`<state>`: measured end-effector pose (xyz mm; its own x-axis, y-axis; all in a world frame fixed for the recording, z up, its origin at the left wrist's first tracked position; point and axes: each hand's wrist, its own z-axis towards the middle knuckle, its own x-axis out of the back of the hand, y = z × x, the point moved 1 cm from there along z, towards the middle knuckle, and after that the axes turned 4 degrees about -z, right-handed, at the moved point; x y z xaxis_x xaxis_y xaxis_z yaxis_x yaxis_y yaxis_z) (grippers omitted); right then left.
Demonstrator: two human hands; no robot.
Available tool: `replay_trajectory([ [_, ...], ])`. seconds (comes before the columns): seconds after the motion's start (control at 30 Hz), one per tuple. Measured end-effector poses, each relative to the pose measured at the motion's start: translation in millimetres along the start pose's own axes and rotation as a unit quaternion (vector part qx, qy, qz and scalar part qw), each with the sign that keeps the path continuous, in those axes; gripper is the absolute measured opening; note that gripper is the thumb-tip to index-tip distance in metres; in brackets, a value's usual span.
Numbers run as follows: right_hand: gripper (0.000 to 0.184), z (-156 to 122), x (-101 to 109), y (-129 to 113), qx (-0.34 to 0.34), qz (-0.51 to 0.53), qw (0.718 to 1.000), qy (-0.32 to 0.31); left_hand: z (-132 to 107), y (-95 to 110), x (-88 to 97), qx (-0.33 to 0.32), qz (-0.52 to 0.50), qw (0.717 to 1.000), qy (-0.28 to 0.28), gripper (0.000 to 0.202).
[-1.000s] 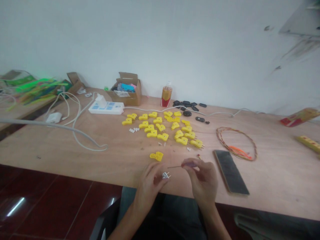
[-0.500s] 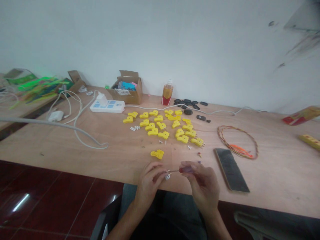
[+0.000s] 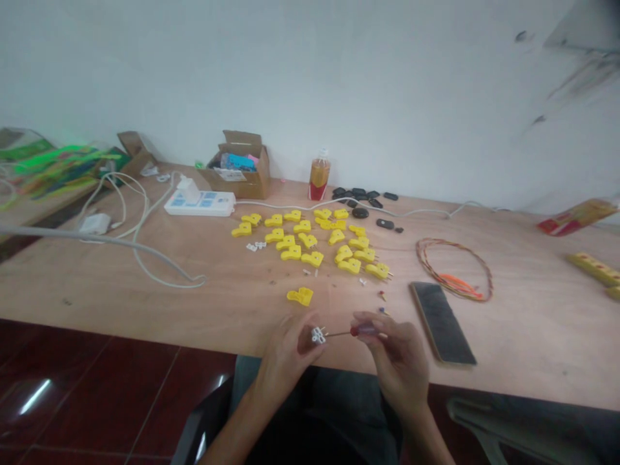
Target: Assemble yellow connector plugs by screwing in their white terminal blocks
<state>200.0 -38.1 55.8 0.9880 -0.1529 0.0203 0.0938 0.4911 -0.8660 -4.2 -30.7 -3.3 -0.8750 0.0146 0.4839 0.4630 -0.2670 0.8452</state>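
Tabletop (image 3: pixel 533 336) middle: plug housings (image 3: pixel 310 240) clustered.
Behind them: bottle (image 3: pixel 318 175); box (image 3: pixel 237 174) to its left.
Left: power strip (image 3: pixel 199 203), before the box.
Right: wire coil (image 3: pixel 455 278), phone (image 3: pixel 442 321) before it.
Near edge: terminal piece (image 3: pixel 318 335) in left hand (image 3: pixel 285 355), screwdriver (image 3: pixel 361 331) in right hand (image 3: pixel 400 358).

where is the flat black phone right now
Head view, right of centre: the flat black phone lies on the table just right of the right hand, nearer than the coiled orange-red wire.

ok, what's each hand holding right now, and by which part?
Left hand pinches a small white part between fingertips; right hand holds a thin screwdriver by its red handle, tip at the part.
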Motion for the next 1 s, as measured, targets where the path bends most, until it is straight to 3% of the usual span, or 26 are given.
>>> replay_trajectory([
  [0.3, 0.021, -4.2, -2.9, 6.5, 0.005, -0.027, 0.999, -0.03, 1.3, 2.4, 2.0, -0.024, 0.005, 1.0, 0.002, 0.052],
  [0.6, 0.036, -6.4, 0.2, 18.3, 0.056, -0.094, 0.992, -0.068, 0.2, 1.9, 2.2, -0.028, 0.009, 1.0, -0.001, 0.05],
  [0.8, 0.035, 0.3, -3.3, -2.5, 0.064, -0.144, 0.973, -0.169, -0.2, 0.2, 0.4, -0.033, 0.007, 0.999, 0.007, 0.045],
  [1.0, 0.024, 7.4, -15.8, -4.6, 0.125, -0.148, 0.977, -0.092, -0.5, -5.2, -1.6, -0.041, 0.016, 0.999, 0.014, 0.044],
])
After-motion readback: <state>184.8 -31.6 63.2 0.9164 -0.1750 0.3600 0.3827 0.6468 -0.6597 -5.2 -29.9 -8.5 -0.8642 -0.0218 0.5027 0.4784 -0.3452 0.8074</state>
